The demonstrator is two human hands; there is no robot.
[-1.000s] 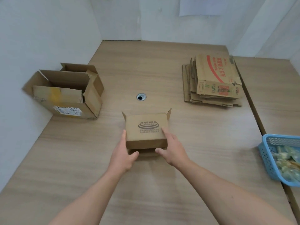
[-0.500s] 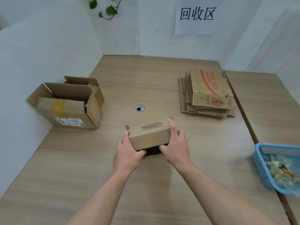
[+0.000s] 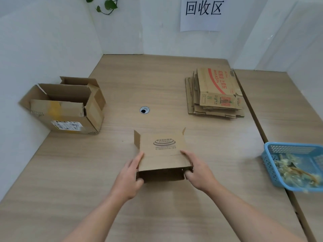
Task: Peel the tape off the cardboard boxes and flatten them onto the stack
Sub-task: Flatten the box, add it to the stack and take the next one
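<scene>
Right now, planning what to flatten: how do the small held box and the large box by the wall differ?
Left hand and right hand grip the small brown cardboard box; the large brown cardboard box sits untouched. The small shows an oval logo, the large a white label. Both are unflattened.

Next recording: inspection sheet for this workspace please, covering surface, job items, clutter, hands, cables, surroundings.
Surface: wooden table, round grommet hole mid-table.
Job's things: small box gripped near centre; open box at left by wall; flattened stack far right.
Clutter: blue basket of crumpled scraps, right edge.
Hands: left hand and right hand each grip a side of the small box.
Cables: nothing seen.
Surroundings: white walls, paper sign, plant leaves.
</scene>
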